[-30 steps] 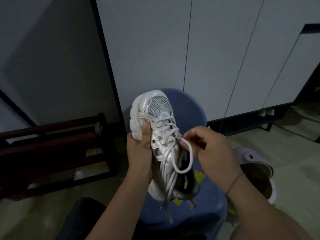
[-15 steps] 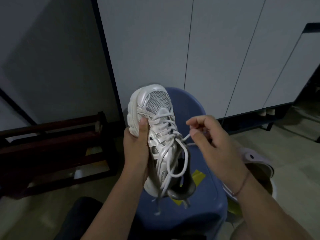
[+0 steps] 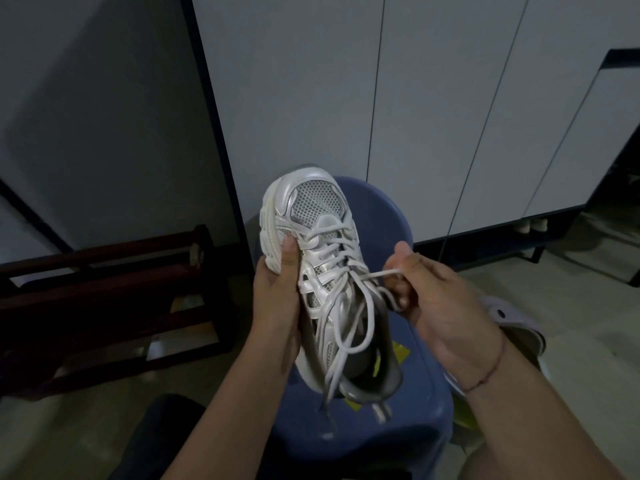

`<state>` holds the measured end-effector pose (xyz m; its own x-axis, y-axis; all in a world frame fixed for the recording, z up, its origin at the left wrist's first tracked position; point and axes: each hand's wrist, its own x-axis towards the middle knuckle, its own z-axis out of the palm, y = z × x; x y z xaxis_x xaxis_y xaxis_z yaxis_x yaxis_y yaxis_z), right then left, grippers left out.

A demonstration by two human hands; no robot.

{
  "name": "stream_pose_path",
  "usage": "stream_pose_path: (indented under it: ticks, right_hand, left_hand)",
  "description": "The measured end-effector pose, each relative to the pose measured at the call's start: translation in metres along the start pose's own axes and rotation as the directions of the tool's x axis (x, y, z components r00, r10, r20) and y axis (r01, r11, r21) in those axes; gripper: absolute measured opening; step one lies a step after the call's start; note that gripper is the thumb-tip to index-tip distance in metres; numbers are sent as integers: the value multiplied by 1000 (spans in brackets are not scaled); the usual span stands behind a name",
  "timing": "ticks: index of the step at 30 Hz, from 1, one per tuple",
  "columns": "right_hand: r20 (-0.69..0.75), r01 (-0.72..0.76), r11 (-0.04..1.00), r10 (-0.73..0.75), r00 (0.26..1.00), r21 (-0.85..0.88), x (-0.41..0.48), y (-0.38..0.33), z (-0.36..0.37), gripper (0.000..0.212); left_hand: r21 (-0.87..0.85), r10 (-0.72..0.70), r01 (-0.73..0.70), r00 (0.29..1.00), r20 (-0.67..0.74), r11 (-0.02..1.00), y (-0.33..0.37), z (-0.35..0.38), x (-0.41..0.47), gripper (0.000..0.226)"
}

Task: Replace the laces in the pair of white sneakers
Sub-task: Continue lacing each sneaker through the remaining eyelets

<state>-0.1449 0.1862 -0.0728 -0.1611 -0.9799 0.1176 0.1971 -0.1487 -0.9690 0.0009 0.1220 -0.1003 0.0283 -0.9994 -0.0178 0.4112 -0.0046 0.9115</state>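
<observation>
A white mesh sneaker (image 3: 313, 209) is held up in front of me, toe pointing away, over a blue plastic stool (image 3: 388, 420). My left hand (image 3: 277, 299) grips the sneaker's left side, thumb lying on the upper near the lowest eyelets. My right hand (image 3: 433, 299) pinches a loop of the white lace (image 3: 384, 273) and holds it out to the right of the eyelets. The rest of the lace hangs slack over the tongue and heel, its ends dangling below the shoe.
A dark wooden rack (image 3: 104, 306) stands on the floor at the left. White cabinet doors (image 3: 433, 98) rise behind the stool. A pale purple clog (image 3: 502, 313) lies on the floor at the right, partly behind my right wrist.
My right hand has drawn the lace loop out to the right, away from the eyelets, and the lace now runs tauter. The sneaker has risen slightly in my left hand.
</observation>
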Motion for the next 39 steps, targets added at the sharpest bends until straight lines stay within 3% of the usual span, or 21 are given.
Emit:
stream_pose_path:
  ticks: [2,4,6,8,11,16,21,23,25,29,31,32,36,39]
  right_hand:
    - [-82,68,969,-90,993,-238,-2,-1,0,38]
    - [-171,138,866,-247,954,-482,-5,-5,-1,39]
    - [-249,106,925,-207,946,-365,-9,-8,-2,40]
    - [-124,-67,980,44,991,-190,-15,-12,4,40]
    - [79,-245,924,278,957,-293,-20,-2,15,31]
    - [14,-255,941,265,964,-223,-19,8,26,37]
    - [9,-241,962,244,970,-125,-16,11,29,19]
    - [72,-219,968,229,971,-126,-15,7,24,16]
    - [223,-193,972,218,950,-131,-15,1,18,16]
    - [534,-170,963,257,805,-207,-19,-8,5,15]
    - [581,-179,957,280,764,-226,-20,-8,5,9]
    - [551,-192,955,288,783,-226,-20,-7,5,8]
    - [261,-303,948,318,912,-97,-13,-2,7,39]
    - [162,-339,940,331,930,26,-13,0,17,16]
  left_hand:
    - [-12,-20,20,1000,-22,1000,0,-1,0,62]
    - [-36,-32,29,997,-64,999,-1,-4,2,61]
    - [-64,-13,6,994,-107,998,0,-6,4,58]
    - [-86,7,-21,986,-168,996,1,-7,6,62]
    - [-92,21,-42,975,-220,995,-2,-9,9,71]
    - [-77,24,-46,966,-259,996,-5,-7,9,77]
    - [-78,32,-54,964,-263,996,-8,-7,9,77]
    - [-88,23,-49,961,-277,995,-8,-8,9,69]
    - [-111,6,-41,955,-296,993,-6,-10,11,56]
    - [-136,-26,-29,922,-386,990,-3,-18,19,51]
    - [-152,-21,-45,915,-404,987,-3,-20,21,52]
    - [-156,-20,-47,916,-400,987,-2,-20,21,48]
    - [-145,-14,-36,944,-329,989,-2,-13,17,32]
    - [-123,5,-43,957,-292,992,-5,-9,13,42]
